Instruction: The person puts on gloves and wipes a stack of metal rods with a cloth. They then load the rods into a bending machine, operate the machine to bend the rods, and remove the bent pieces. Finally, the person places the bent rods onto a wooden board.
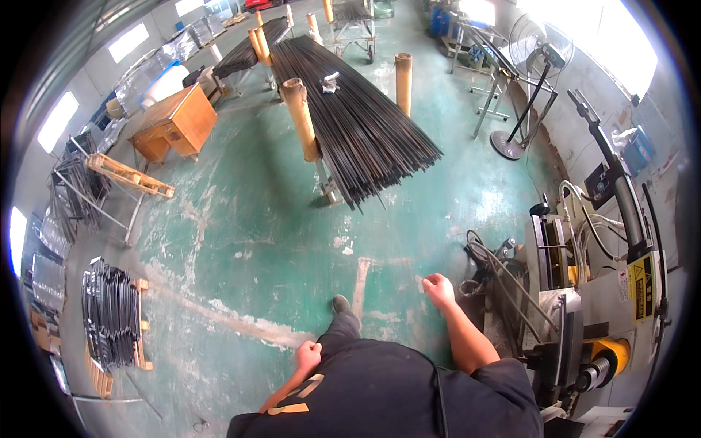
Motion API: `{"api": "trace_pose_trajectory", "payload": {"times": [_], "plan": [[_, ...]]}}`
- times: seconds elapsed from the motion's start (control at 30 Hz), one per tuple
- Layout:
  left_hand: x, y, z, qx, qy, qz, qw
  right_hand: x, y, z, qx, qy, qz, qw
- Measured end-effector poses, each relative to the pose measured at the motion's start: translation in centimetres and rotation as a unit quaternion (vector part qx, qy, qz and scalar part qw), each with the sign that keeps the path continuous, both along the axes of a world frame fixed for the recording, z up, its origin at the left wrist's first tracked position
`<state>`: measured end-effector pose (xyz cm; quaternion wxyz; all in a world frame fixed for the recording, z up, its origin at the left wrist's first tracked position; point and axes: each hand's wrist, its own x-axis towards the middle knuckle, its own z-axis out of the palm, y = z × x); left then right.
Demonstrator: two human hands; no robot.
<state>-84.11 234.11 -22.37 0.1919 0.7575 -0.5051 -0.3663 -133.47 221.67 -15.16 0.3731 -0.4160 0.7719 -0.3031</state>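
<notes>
My left hand (308, 355) hangs low beside my left thigh, its fingers curled in; nothing shows in it. My right hand (438, 290) is held out in front to the right, closed, thumb side up. A faint pale patch lies at its fingertips, and I cannot tell whether it is something pinched or a mark on the floor. Neither hand touches anything around it. Ahead, a large bundle of long dark metal rods (358, 109) rests on a stand, between upright cardboard tubes (298, 117). A small whitish object (330, 82) lies on the rods.
Close on my right stands a machine (562, 306) with cables and a yellow-capped part. A pedestal fan (511, 142) is farther off by the wall. To the left are a pallet (139, 321) of stacked dark strips, a wooden desk (171, 120) and a tilted wooden pallet (128, 174).
</notes>
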Motion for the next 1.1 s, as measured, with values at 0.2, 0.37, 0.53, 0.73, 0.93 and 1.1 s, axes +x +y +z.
{"api": "trace_pose_trajectory", "payload": {"times": [0.2, 0.37, 0.53, 0.73, 0.93, 1.1], "plan": [[8.2, -17.1, 0.0, 0.055, -0.025, -0.065, 0.996, 8.6, -7.4, -1.2, 0.083, 0.031, 0.104, 0.991], [16.3, -27.7, -0.9, 0.017, 0.019, -0.007, 1.0, 14.8, -16.6, 1.8, 0.082, 0.049, 0.137, 0.986], [18.4, -35.2, 1.4, 0.046, 0.143, 0.076, 0.986, 19.3, -26.0, 1.3, 0.151, 0.046, 0.145, 0.977], [23.8, -40.6, -2.5, 0.017, 0.098, -0.138, 0.985, 27.8, -40.5, -2.3, 0.136, 0.048, 0.185, 0.972], [36.9, -53.3, 2.3, -0.031, 0.025, -0.063, 0.997, 39.6, -58.4, -3.3, 0.191, 0.077, 0.319, 0.925], [45.5, -65.6, 4.4, -0.092, 0.087, 0.193, 0.973, 47.3, -71.9, 6.8, 0.029, 0.047, 0.405, 0.913]]}}
